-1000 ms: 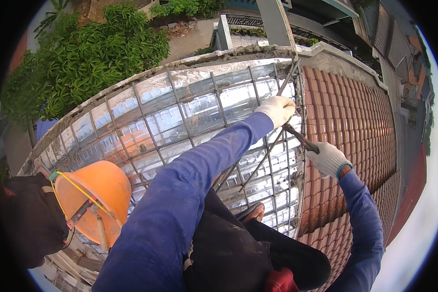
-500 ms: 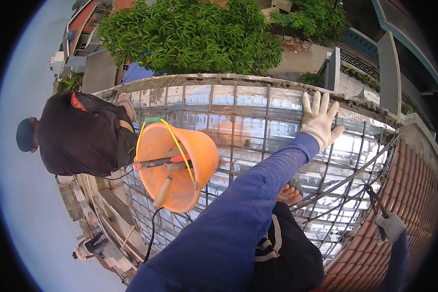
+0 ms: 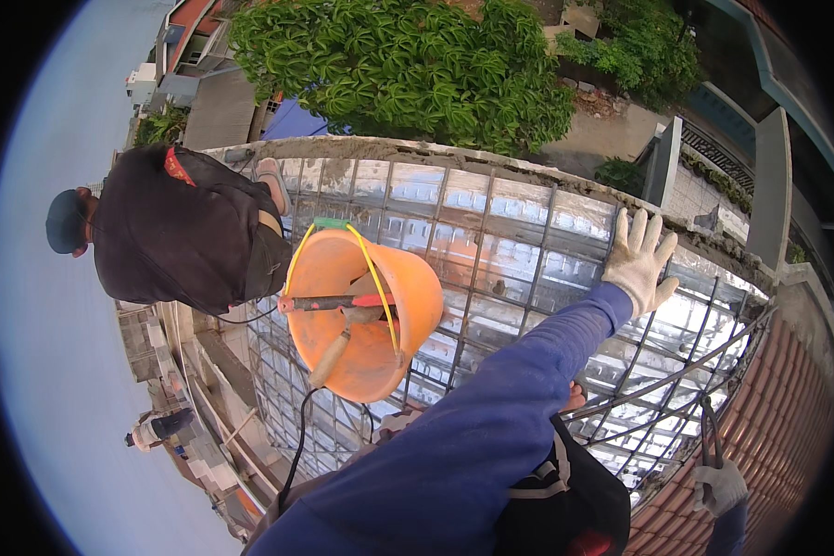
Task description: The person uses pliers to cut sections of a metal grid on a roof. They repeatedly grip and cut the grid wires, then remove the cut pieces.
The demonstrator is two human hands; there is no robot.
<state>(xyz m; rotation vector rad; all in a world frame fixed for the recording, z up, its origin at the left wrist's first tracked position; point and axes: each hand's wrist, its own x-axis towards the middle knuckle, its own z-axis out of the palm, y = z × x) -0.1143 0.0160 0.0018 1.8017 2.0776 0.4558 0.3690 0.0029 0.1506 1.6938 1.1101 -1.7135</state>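
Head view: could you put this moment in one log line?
left hand: open, spread over rebar grid, contact unclear | right hand: gripping long-handled pliers | orange bucket: trowel inside

In your view, no words, labels, numbers or signs can be read — the red patch (image 3: 179,168) on a co-worker's dark top (image 3: 176,241) is too small.
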